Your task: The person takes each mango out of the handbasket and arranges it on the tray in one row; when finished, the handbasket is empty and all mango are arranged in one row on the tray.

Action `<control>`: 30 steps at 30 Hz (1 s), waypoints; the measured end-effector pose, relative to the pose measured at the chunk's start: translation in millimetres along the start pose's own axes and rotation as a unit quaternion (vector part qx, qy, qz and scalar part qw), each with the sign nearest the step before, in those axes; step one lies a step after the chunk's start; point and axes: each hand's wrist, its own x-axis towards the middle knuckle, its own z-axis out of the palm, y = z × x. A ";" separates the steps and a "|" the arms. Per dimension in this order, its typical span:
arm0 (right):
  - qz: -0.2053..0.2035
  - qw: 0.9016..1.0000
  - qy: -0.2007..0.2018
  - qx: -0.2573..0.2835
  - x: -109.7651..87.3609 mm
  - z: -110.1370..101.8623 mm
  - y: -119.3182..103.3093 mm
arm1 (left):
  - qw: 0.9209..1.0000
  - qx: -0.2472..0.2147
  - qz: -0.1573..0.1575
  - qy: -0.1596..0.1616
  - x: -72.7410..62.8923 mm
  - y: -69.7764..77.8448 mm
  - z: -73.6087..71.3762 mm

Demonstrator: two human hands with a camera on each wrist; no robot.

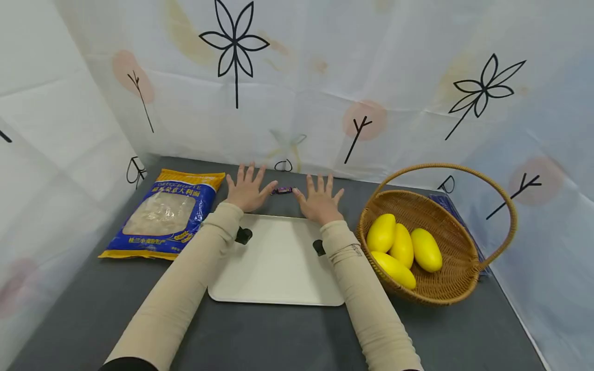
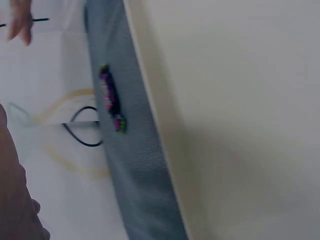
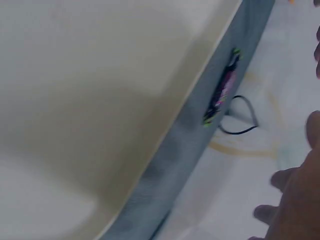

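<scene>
My left hand point(image 1: 245, 192) is spread with straight fingers beyond the far left edge of a white tray point(image 1: 278, 263), holding nothing. Across from it, my right hand point(image 1: 319, 202) has its fingers spread too, over the tray's far right corner. Between the two thumbs lies a small purple wrapped candy point(image 1: 283, 190) on the grey table, behind the tray. Both wrist views show the candy, with the tray's rim point(image 2: 155, 110) beside it. Whether either hand touches the table cannot be told.
A blue and yellow bag of orecchiette pasta point(image 1: 160, 214) lies left of the tray. On the right stands a wicker basket point(image 1: 452, 252) with a tall handle and several yellow mangoes point(image 1: 426, 250) inside. Something dark blue point(image 1: 447, 203) lies behind the basket. Patterned cloth walls point(image 1: 301, 77) border the table.
</scene>
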 end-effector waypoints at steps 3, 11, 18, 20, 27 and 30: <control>0.005 1.000 -0.009 0.022 -15.6 -7.9 -5.1 | 1.000 0.002 0.026 0.006 -18.4 1.0 -15.5; -0.063 0.996 0.039 0.057 -97.8 -52.2 -16.0 | 0.987 -0.041 0.154 0.024 -104.5 -0.4 -48.3; -0.082 0.988 0.109 0.069 -168.4 -83.6 16.4 | 0.975 -0.131 0.178 0.016 -185.0 -20.0 -28.8; -0.074 0.990 0.110 0.055 -177.9 -86.7 31.8 | 0.976 -0.145 0.162 0.025 -198.3 -24.2 -17.2; -0.030 0.998 0.045 0.033 -190.4 -84.1 84.4 | 0.974 -0.201 0.101 0.037 -218.6 -32.5 18.6; -0.005 0.999 0.008 0.036 -191.5 -81.0 99.5 | 0.975 -0.203 0.080 0.039 -220.9 -36.3 28.0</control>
